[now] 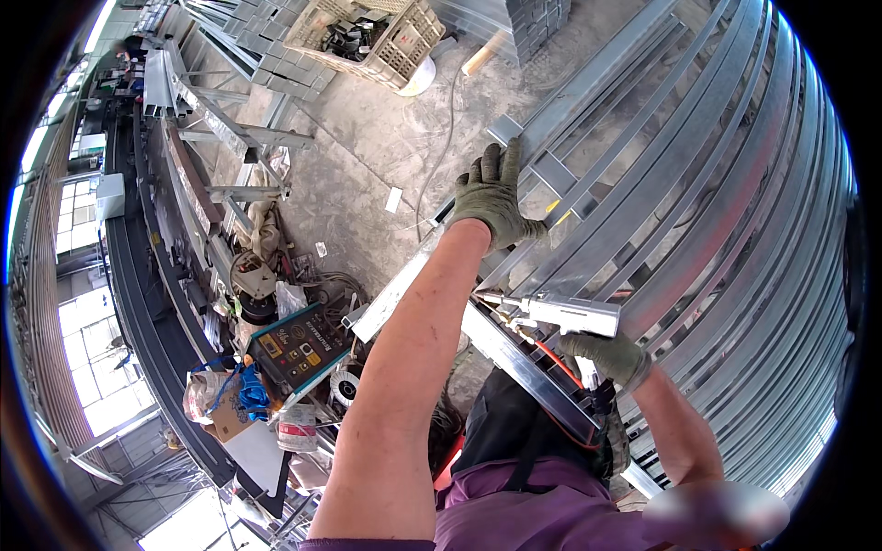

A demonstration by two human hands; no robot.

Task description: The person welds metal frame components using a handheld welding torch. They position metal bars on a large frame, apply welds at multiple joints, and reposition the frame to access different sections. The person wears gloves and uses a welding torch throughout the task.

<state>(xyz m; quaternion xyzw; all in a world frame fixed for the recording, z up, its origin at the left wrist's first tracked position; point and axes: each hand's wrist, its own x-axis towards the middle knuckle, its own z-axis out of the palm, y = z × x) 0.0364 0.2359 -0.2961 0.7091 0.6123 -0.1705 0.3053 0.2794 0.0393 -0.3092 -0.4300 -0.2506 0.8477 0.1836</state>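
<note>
My left hand [493, 204], in a green glove, reaches forward with fingers spread and thumb out. It lies against the near end of the galvanized metal frame [554, 173]. My right hand [608, 358], gloved alike, is closed around a silver hand tool with a cylindrical body [574, 315]. The tool's thin nozzle points left, toward metal bars below my left hand; its exact kind is unclear. An orange hose [557, 359] runs down beside it. Below the nozzle, a shiny metal channel [524, 356] slants across in front of my body.
Long metal bars [763, 248] fill the right side. A welding machine [303, 352] with a dark control panel stands at left among cables and bags. At the back are a beige plastic crate [397, 50] of dark parts and stacked metal tubes [528, 28]. A cable crosses the concrete floor.
</note>
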